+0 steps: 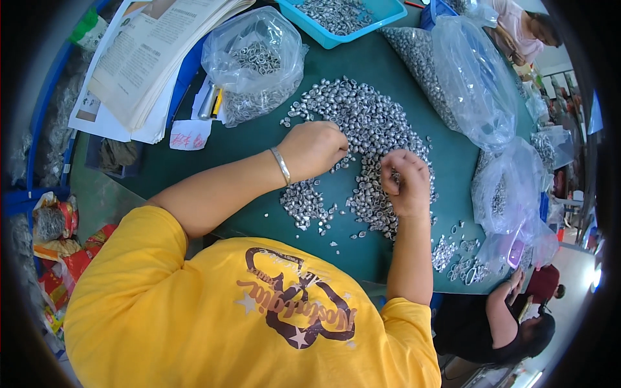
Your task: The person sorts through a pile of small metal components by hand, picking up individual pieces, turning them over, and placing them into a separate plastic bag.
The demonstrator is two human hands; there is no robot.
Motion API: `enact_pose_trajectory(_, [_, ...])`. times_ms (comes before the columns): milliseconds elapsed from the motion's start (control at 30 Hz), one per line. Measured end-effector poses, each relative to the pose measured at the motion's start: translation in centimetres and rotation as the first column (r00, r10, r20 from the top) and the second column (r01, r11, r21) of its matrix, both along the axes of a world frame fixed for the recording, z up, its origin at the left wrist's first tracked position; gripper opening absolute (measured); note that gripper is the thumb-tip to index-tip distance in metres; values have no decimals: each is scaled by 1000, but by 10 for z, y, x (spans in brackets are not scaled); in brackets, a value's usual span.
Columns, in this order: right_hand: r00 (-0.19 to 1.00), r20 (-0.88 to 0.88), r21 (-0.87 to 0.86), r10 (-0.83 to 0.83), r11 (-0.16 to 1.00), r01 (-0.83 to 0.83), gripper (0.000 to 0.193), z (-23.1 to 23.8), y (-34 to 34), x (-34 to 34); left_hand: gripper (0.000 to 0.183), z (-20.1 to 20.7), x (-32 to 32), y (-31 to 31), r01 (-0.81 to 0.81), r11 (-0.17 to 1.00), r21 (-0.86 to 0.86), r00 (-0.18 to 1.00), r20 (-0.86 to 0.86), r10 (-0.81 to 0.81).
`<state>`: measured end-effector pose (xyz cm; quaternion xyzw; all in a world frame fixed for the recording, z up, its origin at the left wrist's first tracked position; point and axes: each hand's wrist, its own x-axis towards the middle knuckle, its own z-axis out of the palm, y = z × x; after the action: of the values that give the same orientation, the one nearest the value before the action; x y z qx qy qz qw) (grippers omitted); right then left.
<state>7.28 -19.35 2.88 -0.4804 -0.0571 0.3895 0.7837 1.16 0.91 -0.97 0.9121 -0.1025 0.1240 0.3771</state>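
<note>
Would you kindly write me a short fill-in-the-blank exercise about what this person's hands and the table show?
1. The small metal pieces lie heaped on a table covered in ____.
2. The left hand wears a silver ____ at the wrist.
3. The right hand rests on the pile, and its fingers are curled ____.
4. The tray at the table's far edge is ____ in colour.

Missing words: green; bracelet; shut; blue
</note>
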Motion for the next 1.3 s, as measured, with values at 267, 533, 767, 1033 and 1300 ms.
enact_pose_trajectory(267, [411, 775, -623, 480, 689, 371, 12, -18, 38, -11, 10, -3, 0, -8, 10, 979, 202, 991, -136, 18])
enact_pose_trajectory(533, [163, 741, -639, 652, 610, 468, 10, -19, 40, -7, 12, 13, -1, 11, 29, 999, -41, 950, -308, -40])
enact_pose_trajectory(767, [998, 39, 40, -56, 998, 54, 4, -3, 11, 12, 11, 20, -7, 32, -375, -21, -927, 781, -304, -545])
enact_pose_trajectory(1033, [230, 739, -655, 633, 594, 467, 11, -11, 25, -8, 10, 3, 2, 0, 78, 994, -81, 988, -127, -88])
enact_pose_trajectory(1300, [671, 679, -575, 298, 785, 232, 7, -9, 18, -11, 8, -2, 3, -14, 81, 983, 166, 994, -87, -68])
